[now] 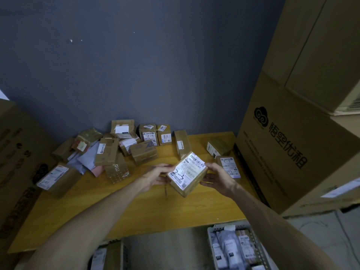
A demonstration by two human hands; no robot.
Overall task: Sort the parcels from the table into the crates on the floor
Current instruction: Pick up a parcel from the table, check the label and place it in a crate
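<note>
Parcels (124, 147) lie heaped on the yellow wooden table (136, 209), most of them crowded toward ten and eleven o'clock against the dark grey wall (136, 65). They are small brown cardboard boxes with white shipping labels, mixed with a few grey and pink soft mailers. One labelled box (56, 179) sits apart at nine o'clock near the table's edge, and three more boxes stand toward one and two o'clock.

At the centre, a single labelled parcel (186, 173) is held just above the tabletop, tilted, its white label with barcode and black handwritten marks facing up. The left hand (155, 177) grips its nine o'clock side, fingers curled onto the edge. The right hand (218, 177) holds its three o'clock side, thumb on the top edge and fingers under and along the side.

On the floor at five o'clock, a pale slatted crate (255, 248) holds several grey bagged parcels. At seven o'clock another crate (124, 254) shows partly below the table edge, with parcels inside.

Large brown cartons (292, 133) are stacked at three o'clock, the lower one printed with a black cloud logo and characters. Another big carton (17, 172) stands at nine o'clock.
</note>
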